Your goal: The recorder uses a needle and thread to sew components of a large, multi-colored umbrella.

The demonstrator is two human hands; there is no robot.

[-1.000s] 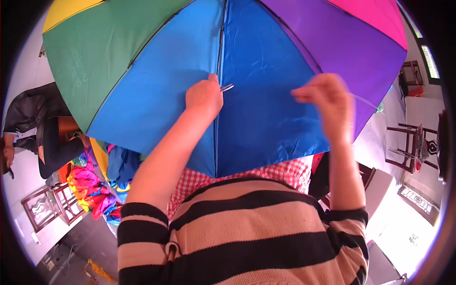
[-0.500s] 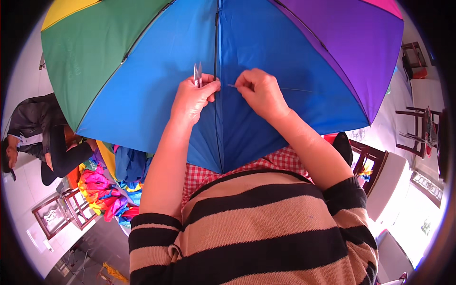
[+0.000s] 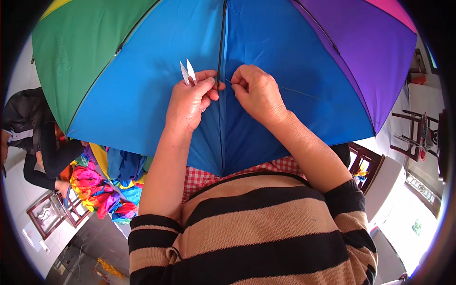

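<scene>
An open umbrella (image 3: 128, 102) with green, blue and purple panels spreads in front of me, its inner side toward me. A dark rib (image 3: 222, 45) runs down the middle of the blue part. My left hand (image 3: 186, 107) is closed round small silver thread snips (image 3: 188, 72), blades pointing up and apart, with its thumb and fingertips at the rib. Just right of the rib, my right hand (image 3: 260, 95) pinches a thin needle (image 3: 228, 81), its tip close to the rib. A fine thread (image 3: 301, 92) trails rightward from that hand across the blue cloth.
Red checked cloth (image 3: 194, 180) covers my lap below the umbrella's edge. A heap of multicoloured fabric (image 3: 97, 187) lies at the left, beside a seated person in dark clothes (image 3: 35, 118). Wooden chairs (image 3: 413, 135) stand at the right.
The snips have tilted left and their blades spread wider. My right hand has come slightly closer to the rib with the needle. The umbrella has shifted a little.
</scene>
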